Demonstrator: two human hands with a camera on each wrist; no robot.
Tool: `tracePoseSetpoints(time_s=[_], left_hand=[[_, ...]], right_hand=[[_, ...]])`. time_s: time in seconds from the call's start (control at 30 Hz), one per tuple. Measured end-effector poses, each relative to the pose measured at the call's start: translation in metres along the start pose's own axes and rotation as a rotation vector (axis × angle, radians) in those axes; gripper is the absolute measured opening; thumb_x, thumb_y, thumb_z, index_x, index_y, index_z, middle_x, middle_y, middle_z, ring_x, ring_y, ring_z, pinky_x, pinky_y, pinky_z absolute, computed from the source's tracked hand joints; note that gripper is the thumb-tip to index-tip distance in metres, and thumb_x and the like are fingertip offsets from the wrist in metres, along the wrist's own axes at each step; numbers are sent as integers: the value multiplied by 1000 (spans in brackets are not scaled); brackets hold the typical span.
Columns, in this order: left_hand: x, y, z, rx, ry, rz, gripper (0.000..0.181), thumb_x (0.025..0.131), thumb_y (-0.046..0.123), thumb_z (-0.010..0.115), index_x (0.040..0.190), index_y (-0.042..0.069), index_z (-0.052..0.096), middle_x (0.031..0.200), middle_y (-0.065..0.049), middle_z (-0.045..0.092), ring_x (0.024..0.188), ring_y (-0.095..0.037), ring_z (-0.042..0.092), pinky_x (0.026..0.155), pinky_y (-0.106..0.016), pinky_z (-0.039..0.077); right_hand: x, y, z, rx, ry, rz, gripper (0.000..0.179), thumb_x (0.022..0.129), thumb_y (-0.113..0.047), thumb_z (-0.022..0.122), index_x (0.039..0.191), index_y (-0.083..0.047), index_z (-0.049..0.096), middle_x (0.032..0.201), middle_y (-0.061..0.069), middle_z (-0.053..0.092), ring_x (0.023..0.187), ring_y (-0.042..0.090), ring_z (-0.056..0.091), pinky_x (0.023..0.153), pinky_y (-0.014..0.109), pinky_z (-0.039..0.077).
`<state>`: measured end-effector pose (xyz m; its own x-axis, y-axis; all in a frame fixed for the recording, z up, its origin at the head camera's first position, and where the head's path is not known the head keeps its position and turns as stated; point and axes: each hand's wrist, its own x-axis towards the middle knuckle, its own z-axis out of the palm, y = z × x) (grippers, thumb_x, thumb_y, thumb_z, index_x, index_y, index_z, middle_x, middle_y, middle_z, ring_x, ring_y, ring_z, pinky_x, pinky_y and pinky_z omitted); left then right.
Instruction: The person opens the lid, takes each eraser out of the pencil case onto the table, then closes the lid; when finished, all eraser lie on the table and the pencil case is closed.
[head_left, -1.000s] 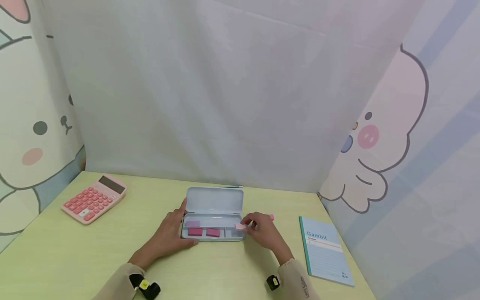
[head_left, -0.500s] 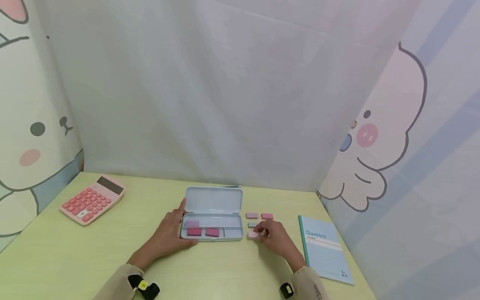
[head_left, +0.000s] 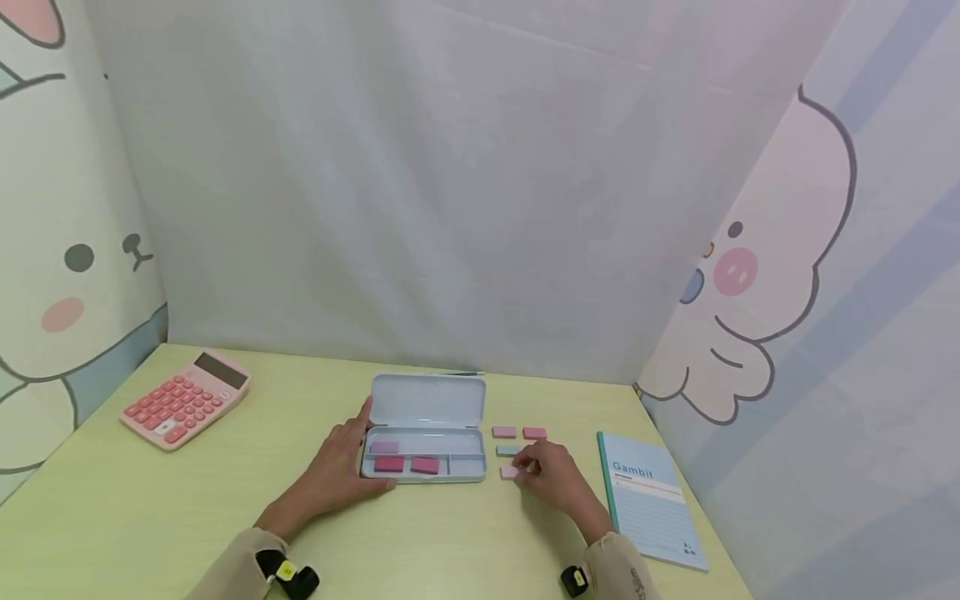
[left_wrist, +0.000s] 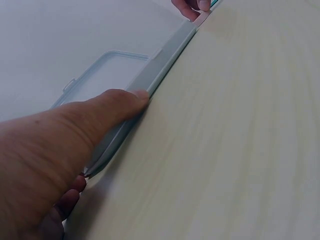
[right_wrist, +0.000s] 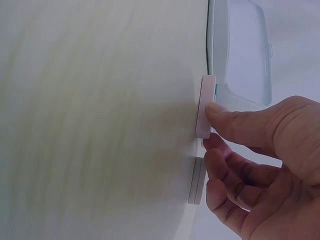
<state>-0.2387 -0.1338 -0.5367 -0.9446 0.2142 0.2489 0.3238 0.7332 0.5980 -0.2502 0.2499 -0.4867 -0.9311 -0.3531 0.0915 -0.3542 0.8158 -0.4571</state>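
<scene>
An open, light blue-grey pencil case (head_left: 467, 468) lies on the table with its lid (head_left: 428, 400) tilted back. My left hand (head_left: 337, 468) grips its left end, the thumb along the front edge. Two deep pink blocks (head_left: 389, 464) and a lilac block (head_left: 385, 447) lie inside. Right of the case, my right hand (head_left: 553, 477) pinches a pale pink eraser-like block (right_wrist: 205, 107) at table level, thumb on its near side. Behind that hand lie a pale blue block (head_left: 507, 451), a light pink block (head_left: 504, 432) and a brighter pink block (head_left: 535, 433).
A pink calculator (head_left: 186, 400) sits at the table's back left. On the right lies a blue notebook (head_left: 652, 500) marked "Gambit", near the table edge. A thin, pencil-like stick (head_left: 468, 373) lies behind the lid. A grey curtain (head_left: 420, 183) hangs behind the table (head_left: 420, 550).
My right hand has carried the pale pink block from over the case's right end to the table beside it, then shifted it slightly right. The left hand stays on the case.
</scene>
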Motion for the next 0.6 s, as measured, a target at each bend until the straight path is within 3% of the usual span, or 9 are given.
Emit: tracePoseSetpoints(time_s=[0.33, 0.6], left_hand=[[0, -1, 1, 2, 1, -3, 139, 75, 56, 94, 173, 5, 9, 145, -14, 60, 129, -32, 54, 109, -58, 49], [0, -2, 4, 7, 2, 0, 139, 75, 55, 94, 173, 5, 9, 147, -15, 60, 130, -33, 54, 109, -59, 49]], right_hand=[[7, -4, 1, 11, 14, 0, 12, 91, -7, 84, 102, -5, 81, 96, 4, 77, 77, 11, 56, 68, 23, 46], [22, -25, 6, 23, 39, -92, 14, 90, -1, 79, 104, -3, 82, 96, 7, 77, 78, 12, 58, 72, 24, 49]])
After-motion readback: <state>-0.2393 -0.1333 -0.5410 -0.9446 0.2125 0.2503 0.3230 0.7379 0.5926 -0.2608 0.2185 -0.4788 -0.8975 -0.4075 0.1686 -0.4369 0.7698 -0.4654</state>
